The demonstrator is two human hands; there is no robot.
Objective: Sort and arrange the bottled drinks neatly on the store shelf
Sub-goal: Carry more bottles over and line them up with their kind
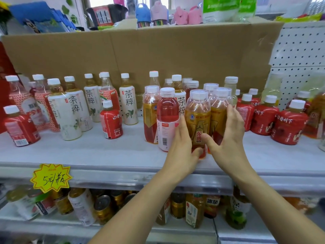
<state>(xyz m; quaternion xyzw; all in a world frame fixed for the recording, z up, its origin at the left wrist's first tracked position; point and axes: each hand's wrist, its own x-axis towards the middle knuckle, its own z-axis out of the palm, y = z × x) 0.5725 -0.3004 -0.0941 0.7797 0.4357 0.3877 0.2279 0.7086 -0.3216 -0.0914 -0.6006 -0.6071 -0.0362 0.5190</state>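
Bottles stand mixed on the shelf point(88, 152) in the head view, the only one: white tea bottles point(128, 103) to the left, red bottles point(288, 124) to the right, and a tight cluster in the middle. There the left hand point(182, 148) grasps a gold bottle point(197, 120), fingers down its left side and thumb at its base. The right hand point(226, 138) wraps the second gold bottle point(220, 111) just beside it, its thumb reaching across onto the first. Both bottles are upright, near the shelf's front, and appear pressed together as a pair. A pink bottle point(168, 118) stands against the back of the left hand, with a third gold bottle point(149, 117) just behind it. The main risk is that pink bottle: any sideways shift of the left hand would likely push it over, and it could take its neighbour down too. Squeezing two smooth bottles together may also let one slip out forward, and the shelf's edge is close.
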